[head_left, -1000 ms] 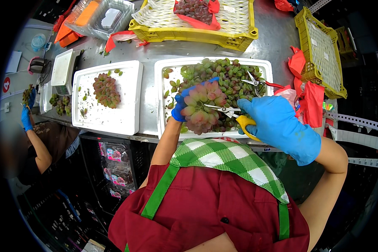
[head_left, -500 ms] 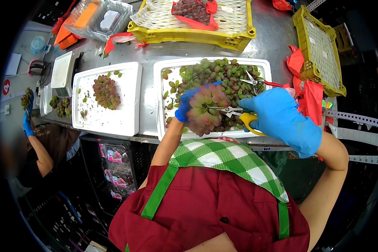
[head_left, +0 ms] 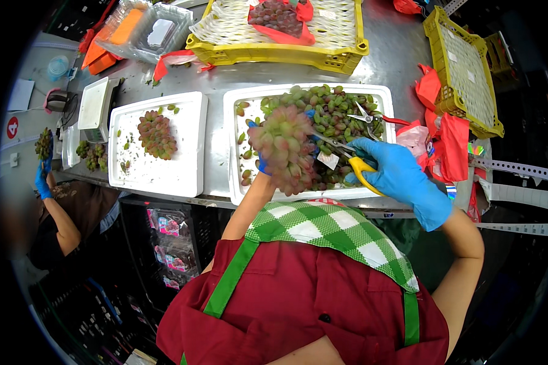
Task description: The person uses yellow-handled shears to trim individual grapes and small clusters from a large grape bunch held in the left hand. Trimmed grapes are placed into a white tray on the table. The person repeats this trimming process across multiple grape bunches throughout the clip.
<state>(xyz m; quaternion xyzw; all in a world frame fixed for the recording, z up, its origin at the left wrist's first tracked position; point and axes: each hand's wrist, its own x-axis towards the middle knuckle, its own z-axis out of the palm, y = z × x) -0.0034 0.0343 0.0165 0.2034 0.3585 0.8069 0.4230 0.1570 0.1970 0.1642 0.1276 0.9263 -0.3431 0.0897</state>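
In my blue-gloved left hand [head_left: 262, 165] I hold up a bunch of grapes [head_left: 284, 149], green and dusky pink and slightly blurred. It hides most of that hand. My right hand [head_left: 391, 167], also gloved in blue, is closed on yellow-handled scissors [head_left: 363, 173]. Their blades point left and reach the bunch's right side; whether they touch it I cannot tell. Below both hands lies a white foam tray [head_left: 232, 121] full of loose grapes [head_left: 341, 115]. A second pair of scissors with red handles [head_left: 396, 121] rests on these grapes, blades spread.
Left of me, another foam tray [head_left: 189, 146] holds one bunch [head_left: 157, 135] and scraps. A scale [head_left: 95, 109] stands beyond it. Yellow crates [head_left: 274, 56] sit at the back and right. Clear plastic boxes [head_left: 158, 33] stand back left. A co-worker's gloved hand [head_left: 42, 177] holds grapes.
The bunch in my left hand has turned and shifted slightly up and left, showing more of its berries. My right hand with the scissors has moved a little left and down.
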